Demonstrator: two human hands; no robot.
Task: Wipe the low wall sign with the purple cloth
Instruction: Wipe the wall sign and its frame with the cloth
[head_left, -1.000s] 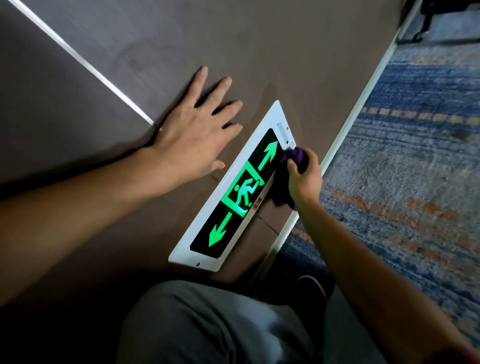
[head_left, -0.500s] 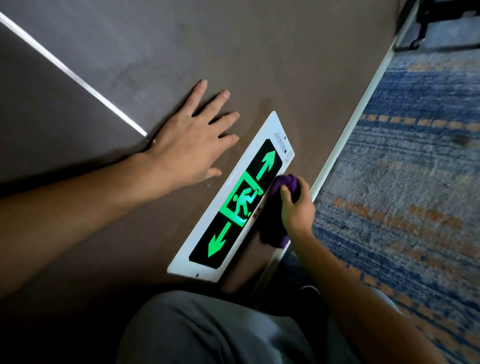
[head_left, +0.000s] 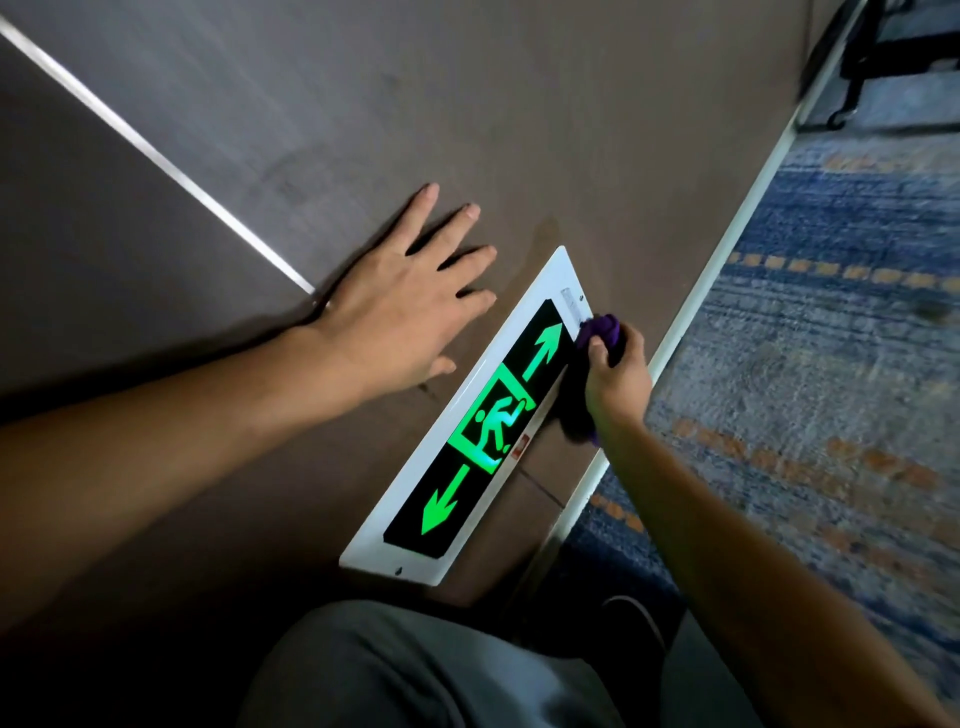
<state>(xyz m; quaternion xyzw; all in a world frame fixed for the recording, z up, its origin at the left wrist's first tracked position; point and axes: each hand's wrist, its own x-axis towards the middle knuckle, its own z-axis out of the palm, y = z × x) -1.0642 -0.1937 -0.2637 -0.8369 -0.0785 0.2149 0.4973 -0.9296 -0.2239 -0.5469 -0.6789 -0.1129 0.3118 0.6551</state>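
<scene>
Head view, looking down along a brown wall (head_left: 519, 130) toward its base. Low wall sign (head_left: 470, 423): long white-framed panel, black face, lit green running figure between two green arrows; mounted flat on the wall near its bottom edge, just above the pale skirting strip (head_left: 691, 312). Right hand (head_left: 615, 376): fingers curled round the bunched purple cloth (head_left: 602, 332), thumb on top. Cloth pressed against the sign's lower long edge, near the far end, beside the arrow pointing away; loose dark end hanging below the wrist. Left hand (head_left: 395, 312): released, fingers straight and spread, palm flat on the wall just beside the sign's upper long edge, not touching the frame. Blue patterned carpet (head_left: 831, 415) beyond the skirting. Grey-clad knee (head_left: 415, 670) at the bottom edge of the view.
</scene>
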